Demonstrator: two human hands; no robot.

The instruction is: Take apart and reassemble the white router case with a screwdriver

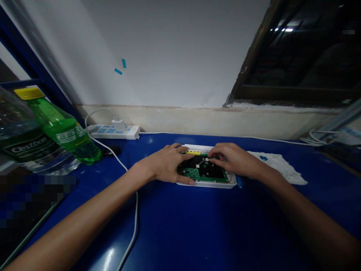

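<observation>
A shallow white plastic case [207,184] lies on the blue table, with a green circuit board [194,174] and black panels inside. My left hand [168,163] spans the left end of the case, thumb along the near rim and fingers over the far side, gripping it. Over the board runs a thin white wire [202,163], with small white patches on it. The thumb and index finger of my right hand [229,158] are pinched together at the wire's right end. What lies between those fingertips is partly hidden. A yellow strip [193,153] shows at the far edge.
A white power strip [115,131] with a plugged-in charger stands by the wall; its white cable [136,210] crosses the table. Left are a green bottle [66,130] and a large water bottle [17,139]. A white sheet [279,167] lies right, a small blue object [239,182] beside the case.
</observation>
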